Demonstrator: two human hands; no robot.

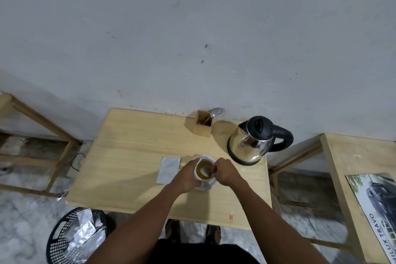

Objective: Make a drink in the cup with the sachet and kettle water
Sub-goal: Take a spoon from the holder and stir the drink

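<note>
A white cup (204,159) stands on a white saucer (211,184) near the middle of the wooden table (128,156). Yellow-brown liquid (203,167) fills the cup. My left hand (188,176) wraps the cup's left side. My right hand (225,170) sits at the cup's right rim, fingers pinched on a thin spoon handle whose end dips into the liquid. A silver sachet (168,170) lies flat just left of the cup. The steel kettle (255,141) with black lid and handle stands at the back right.
A wooden holder (202,123) with a spoon stands at the table's back edge by the wall. A black basket (72,240) with foil wrappers sits on the floor at the left. Wooden frames flank both sides; a printed poster (372,206) lies on the right table.
</note>
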